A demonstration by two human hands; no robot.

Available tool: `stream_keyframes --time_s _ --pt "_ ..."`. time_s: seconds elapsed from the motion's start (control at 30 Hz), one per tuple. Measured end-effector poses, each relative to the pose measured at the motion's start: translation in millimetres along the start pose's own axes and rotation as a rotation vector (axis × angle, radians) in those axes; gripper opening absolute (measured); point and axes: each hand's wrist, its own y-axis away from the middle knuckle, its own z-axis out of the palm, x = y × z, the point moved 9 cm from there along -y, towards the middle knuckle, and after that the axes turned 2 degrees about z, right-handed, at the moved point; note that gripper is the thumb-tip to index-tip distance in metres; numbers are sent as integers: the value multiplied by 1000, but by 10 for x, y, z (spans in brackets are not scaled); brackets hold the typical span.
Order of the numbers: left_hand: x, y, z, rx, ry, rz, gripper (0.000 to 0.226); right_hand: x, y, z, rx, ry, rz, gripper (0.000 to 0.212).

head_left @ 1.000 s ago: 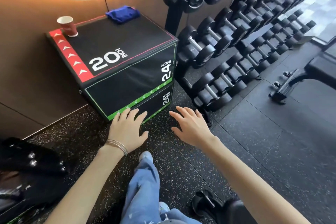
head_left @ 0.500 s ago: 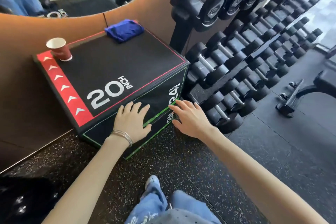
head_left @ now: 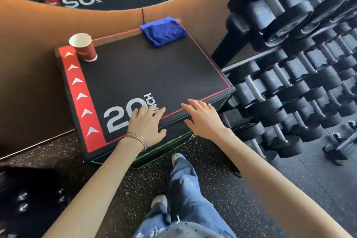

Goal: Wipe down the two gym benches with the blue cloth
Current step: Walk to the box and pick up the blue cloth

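A folded blue cloth (head_left: 163, 31) lies at the far right corner of a black plyo box (head_left: 146, 71) marked "20 INCH". My left hand (head_left: 147, 124), with thin bangles on the wrist, is open above the box's near edge, over the white "20". My right hand (head_left: 202, 119) is open beside it, fingers spread above the box's near right edge. Neither hand holds anything, and both are well short of the cloth. No gym bench is in view.
A red paper cup (head_left: 84, 47) stands at the box's far left corner. A dumbbell rack (head_left: 289, 75) fills the right side, close to the box. A brown wall panel (head_left: 29, 60) with a mirror above runs behind. My legs in blue jeans (head_left: 185, 195) stand on speckled rubber floor.
I have stepped closer to the box. Both hands have risen from in front of the box's side to above its top near edge. The bench at the right has left the view.
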Motion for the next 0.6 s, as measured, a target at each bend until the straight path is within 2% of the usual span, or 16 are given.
stream_keyframes --time_s 0.27,0.6 --pt "-246 -1039 -50 -69 57 -156 72 290 -1369 -227 -30 49 -138 58" --pt "-584 -1958 -204 -41 114 -315 72 366 -3100 -538 4 86 -235 59"
